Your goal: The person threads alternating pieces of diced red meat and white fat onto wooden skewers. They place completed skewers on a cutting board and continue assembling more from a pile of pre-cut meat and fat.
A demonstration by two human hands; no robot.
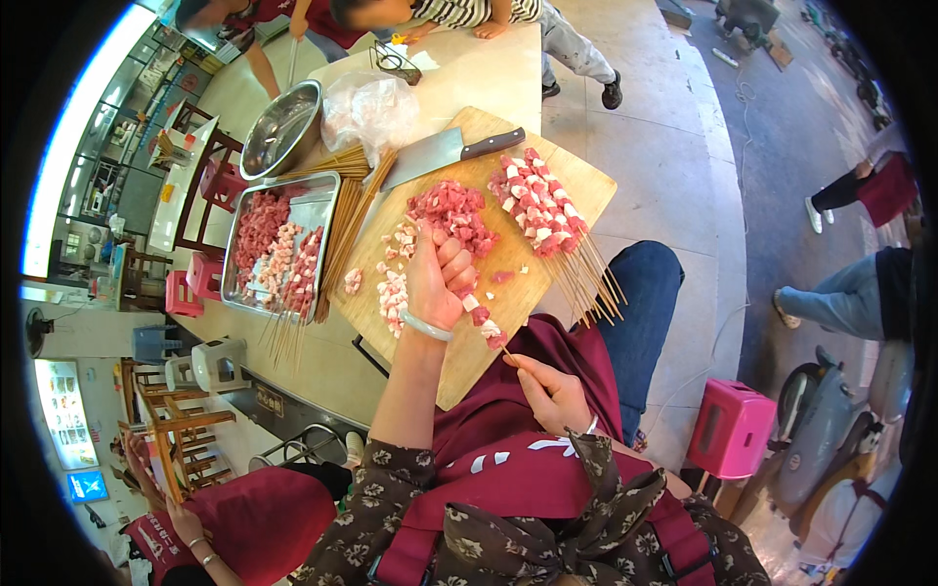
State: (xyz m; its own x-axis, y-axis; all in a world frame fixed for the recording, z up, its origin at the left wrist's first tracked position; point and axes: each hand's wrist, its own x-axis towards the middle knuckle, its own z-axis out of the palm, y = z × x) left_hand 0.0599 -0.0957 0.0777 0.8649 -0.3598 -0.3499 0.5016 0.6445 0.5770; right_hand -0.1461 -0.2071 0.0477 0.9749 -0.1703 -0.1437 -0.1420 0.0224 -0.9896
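Observation:
My left hand (pixel 438 278), with a pale bangle at the wrist, is curled around the upper part of a meat skewer (pixel 480 315). Red and white meat pieces show below the fist; the skewer's tip is hidden. Between thumb and fingers, my right hand (pixel 553 392) pinches the bare lower end of its stick. Under my left hand lies a wooden cutting board (pixel 440 381). On it are a heap of red meat cubes (pixel 454 212), white fat cubes (pixel 393 293) and a stack of loaded skewers (pixel 538 201). A cleaver (pixel 432 154) rests across the board's far edge.
Left of the board stands a metal tray (pixel 333 220) of meat and skewers, beside bundled bamboo sticks (pixel 344 242). Farther off are a steel bowl (pixel 282 132) and a plastic bag (pixel 370 110). People stand across the table and at lower left. A pink stool (pixel 733 428) is at right.

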